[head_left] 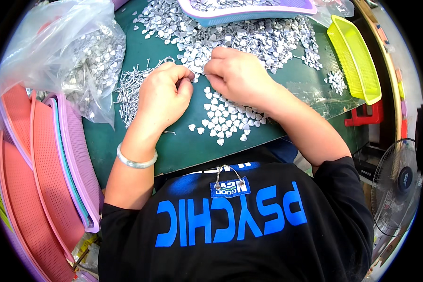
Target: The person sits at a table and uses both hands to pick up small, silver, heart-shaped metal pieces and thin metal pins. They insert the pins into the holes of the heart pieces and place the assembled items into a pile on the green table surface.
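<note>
My left hand, a light bangle on its wrist, is closed, with thumb and index finger bent together. Whatever they pinch is too small or hidden to make out. Just across from it, my right hand is closed too, its fingertips curled down and their contents hidden. A small heart-shaped piece shows between the two hands. Beside my left hand lies a heap of thin metal pins. Loose silver hearts are spread below my right hand, and a larger pile of hearts lies beyond it.
A clear bag of hearts stands at the left, above stacked perforated baskets. A purple-rimmed basket sits at the far edge. On the right are a yellow-green basket, a red stool and a fan.
</note>
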`<action>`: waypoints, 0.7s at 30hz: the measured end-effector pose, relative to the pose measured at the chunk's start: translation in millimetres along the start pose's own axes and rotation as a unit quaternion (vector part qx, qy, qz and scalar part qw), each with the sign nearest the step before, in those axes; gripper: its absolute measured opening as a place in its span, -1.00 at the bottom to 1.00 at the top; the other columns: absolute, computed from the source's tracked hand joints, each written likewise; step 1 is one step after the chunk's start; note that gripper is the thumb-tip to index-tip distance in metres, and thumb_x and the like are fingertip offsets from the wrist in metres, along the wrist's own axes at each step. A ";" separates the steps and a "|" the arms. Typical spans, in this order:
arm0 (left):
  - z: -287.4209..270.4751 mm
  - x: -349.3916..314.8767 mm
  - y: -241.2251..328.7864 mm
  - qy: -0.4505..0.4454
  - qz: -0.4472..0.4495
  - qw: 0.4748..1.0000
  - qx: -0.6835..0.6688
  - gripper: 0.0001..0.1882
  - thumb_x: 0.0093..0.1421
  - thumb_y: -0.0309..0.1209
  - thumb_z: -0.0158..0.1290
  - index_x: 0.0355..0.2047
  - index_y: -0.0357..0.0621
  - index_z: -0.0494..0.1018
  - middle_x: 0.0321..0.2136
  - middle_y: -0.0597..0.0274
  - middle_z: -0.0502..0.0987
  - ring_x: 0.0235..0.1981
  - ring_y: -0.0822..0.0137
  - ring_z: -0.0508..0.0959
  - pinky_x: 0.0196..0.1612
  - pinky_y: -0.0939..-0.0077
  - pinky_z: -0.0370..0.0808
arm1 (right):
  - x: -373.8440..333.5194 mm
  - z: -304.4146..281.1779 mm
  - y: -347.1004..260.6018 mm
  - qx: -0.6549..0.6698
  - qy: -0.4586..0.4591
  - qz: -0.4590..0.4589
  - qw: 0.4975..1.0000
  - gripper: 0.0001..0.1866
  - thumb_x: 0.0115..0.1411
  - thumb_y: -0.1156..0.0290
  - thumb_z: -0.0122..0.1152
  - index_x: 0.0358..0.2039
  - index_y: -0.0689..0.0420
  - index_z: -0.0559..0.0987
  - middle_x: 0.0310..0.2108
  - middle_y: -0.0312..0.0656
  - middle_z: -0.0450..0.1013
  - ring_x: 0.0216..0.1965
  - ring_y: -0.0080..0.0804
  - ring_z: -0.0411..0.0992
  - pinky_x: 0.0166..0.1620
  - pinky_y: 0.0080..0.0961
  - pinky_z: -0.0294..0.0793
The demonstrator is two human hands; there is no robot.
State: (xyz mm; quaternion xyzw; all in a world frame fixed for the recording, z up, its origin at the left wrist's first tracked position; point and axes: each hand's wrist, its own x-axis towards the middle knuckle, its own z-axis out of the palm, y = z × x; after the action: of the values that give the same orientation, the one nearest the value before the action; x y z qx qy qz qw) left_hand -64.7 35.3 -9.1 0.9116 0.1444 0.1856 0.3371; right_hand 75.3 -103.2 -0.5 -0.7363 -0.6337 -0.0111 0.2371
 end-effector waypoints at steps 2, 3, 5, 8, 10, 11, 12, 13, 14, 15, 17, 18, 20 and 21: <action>-1.0 0.4 -2.1 0.005 0.011 1.000 0.002 -0.86 0.07 -0.58 0.03 -0.39 -0.24 0.57 -0.50 0.18 0.49 -0.57 0.37 0.45 -0.45 0.54 0.39 | 1.1 -9.7 0.0 0.052 0.009 0.017 0.998 -0.94 0.05 0.47 0.22 -0.43 0.15 0.56 -0.45 -0.25 0.41 -0.43 -0.29 0.46 -0.38 -0.41 0.44; -1.4 0.4 -3.1 0.008 0.016 1.000 0.003 -0.86 0.07 -0.58 0.03 -0.38 -0.25 0.57 -0.49 0.18 0.50 -0.57 0.38 0.45 -0.45 0.54 0.39 | 3.4 -13.3 0.7 0.108 0.017 0.033 0.993 -0.94 0.07 0.49 0.20 -0.42 0.17 0.56 -0.46 -0.27 0.42 -0.44 -0.37 0.44 -0.39 -0.46 0.42; -1.7 -0.3 -1.8 0.008 0.002 1.000 0.001 -0.87 0.08 -0.58 0.03 -0.38 -0.26 0.57 -0.49 0.17 0.50 -0.57 0.40 0.45 -0.45 0.56 0.39 | 8.6 -24.2 1.8 0.218 0.033 0.065 0.973 -0.95 0.10 0.52 0.16 -0.41 0.21 0.55 -0.48 -0.33 0.43 -0.47 -0.54 0.41 -0.41 -0.57 0.38; -0.6 -0.5 -2.4 0.012 -0.008 1.000 0.003 -0.87 0.09 -0.58 0.03 -0.37 -0.29 0.56 -0.49 0.18 0.49 -0.57 0.43 0.44 -0.45 0.57 0.39 | 19.1 -52.0 -1.6 0.293 0.054 0.129 0.946 -0.92 0.09 0.48 0.18 -0.42 0.21 0.55 -0.56 -0.22 0.46 -0.54 -0.45 0.40 -0.41 -0.55 0.40; -0.6 -0.1 -2.5 0.011 -0.023 1.000 -0.001 -0.87 0.07 -0.55 0.03 -0.38 -0.25 0.57 -0.48 0.16 0.51 -0.52 0.33 0.48 -0.40 0.48 0.43 | 25.9 -73.1 3.7 0.279 0.120 0.120 0.945 -0.95 0.15 0.54 0.16 -0.36 0.24 0.54 -0.50 -0.37 0.45 -0.47 -0.68 0.34 -0.38 -0.67 0.36; -1.7 -0.1 -2.0 0.008 -0.038 0.999 -0.004 -0.86 0.04 -0.52 0.04 -0.40 -0.19 0.57 -0.47 0.14 0.53 -0.47 0.22 0.52 -0.36 0.38 0.46 | 31.8 -81.6 10.9 0.276 0.164 0.111 0.941 -0.93 0.16 0.57 0.12 -0.34 0.26 0.54 -0.48 -0.39 0.46 -0.42 -0.72 0.34 -0.34 -0.68 0.36; -2.4 -0.1 -1.7 0.006 -0.054 0.999 -0.007 -0.85 0.02 -0.49 0.04 -0.41 -0.14 0.58 -0.45 0.12 0.55 -0.42 0.11 0.56 -0.31 0.28 0.49 | 38.9 -91.4 16.3 0.255 0.202 0.113 0.939 -0.93 0.16 0.55 0.14 -0.34 0.26 0.53 -0.44 -0.37 0.46 -0.40 -0.73 0.34 -0.34 -0.69 0.35; -2.3 0.7 -2.1 -0.001 -0.043 0.999 -0.004 -0.86 0.04 -0.51 0.05 -0.39 -0.19 0.57 -0.47 0.15 0.53 -0.47 0.23 0.51 -0.35 0.38 0.46 | 42.8 -100.3 21.4 0.189 0.218 0.121 0.950 -0.91 0.15 0.56 0.15 -0.32 0.27 0.54 -0.44 -0.34 0.47 -0.41 -0.67 0.36 -0.33 -0.67 0.36; -1.8 1.2 -2.8 -0.008 -0.032 0.999 -0.001 -0.87 0.06 -0.54 0.07 -0.37 -0.24 0.57 -0.48 0.19 0.52 -0.52 0.35 0.47 -0.40 0.48 0.43 | 45.1 -108.6 26.1 0.122 0.233 0.128 0.956 -0.90 0.14 0.57 0.15 -0.31 0.28 0.54 -0.45 -0.30 0.48 -0.42 -0.61 0.39 -0.33 -0.64 0.37; -1.4 2.0 -2.8 -0.015 -0.021 1.000 0.002 -0.88 0.08 -0.56 0.08 -0.35 -0.29 0.56 -0.49 0.23 0.50 -0.57 0.47 0.43 -0.45 0.58 0.40 | 45.4 -114.1 30.3 0.053 0.246 0.134 0.959 -0.88 0.12 0.57 0.16 -0.29 0.29 0.54 -0.45 -0.27 0.49 -0.43 -0.55 0.41 -0.33 -0.62 0.39; -1.4 -2.2 -1.8 -0.011 -0.024 0.999 0.021 -0.88 0.07 -0.55 0.11 -0.36 -0.26 0.57 -0.51 0.23 0.49 -0.57 0.45 0.44 -0.45 0.57 0.40 | 40.6 -102.4 44.3 -0.036 0.281 -0.007 0.959 -0.84 0.12 0.55 0.18 -0.25 0.26 0.55 -0.42 -0.21 0.52 -0.43 -0.38 0.45 -0.31 -0.57 0.41; -1.3 -3.5 -1.1 -0.009 -0.025 0.999 0.030 -0.88 0.06 -0.54 0.12 -0.36 -0.25 0.57 -0.52 0.23 0.49 -0.57 0.44 0.44 -0.45 0.56 0.41 | 39.4 -96.5 48.3 -0.080 0.296 -0.078 0.949 -0.82 0.11 0.55 0.19 -0.23 0.25 0.56 -0.41 -0.18 0.53 -0.42 -0.30 0.47 -0.30 -0.54 0.42; 0.4 -2.1 2.4 -0.016 -0.014 0.999 0.043 -0.90 0.05 -0.53 0.15 -0.39 -0.23 0.56 -0.53 0.23 0.47 -0.57 0.40 0.45 -0.45 0.53 0.41 | 21.3 -80.8 19.4 0.002 0.183 0.013 0.983 -0.83 0.10 0.46 0.19 -0.27 0.17 0.58 -0.41 -0.15 0.53 -0.38 -0.16 0.49 -0.28 -0.36 0.46; 1.4 -1.5 3.9 -0.019 -0.008 0.999 0.050 -0.91 0.04 -0.53 0.16 -0.40 -0.22 0.56 -0.54 0.23 0.47 -0.57 0.38 0.46 -0.45 0.52 0.42 | 14.4 -63.3 19.9 0.002 0.156 -0.018 0.988 -0.89 0.07 0.42 0.20 -0.40 0.16 0.58 -0.49 -0.14 0.51 -0.41 -0.11 0.50 -0.32 -0.28 0.47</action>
State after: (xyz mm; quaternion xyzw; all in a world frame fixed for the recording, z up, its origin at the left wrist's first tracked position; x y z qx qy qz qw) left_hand -64.9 31.1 -7.9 0.9295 0.1540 0.1582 0.2956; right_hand 114.8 -114.5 53.5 -0.7132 -0.6023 -0.1291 0.3345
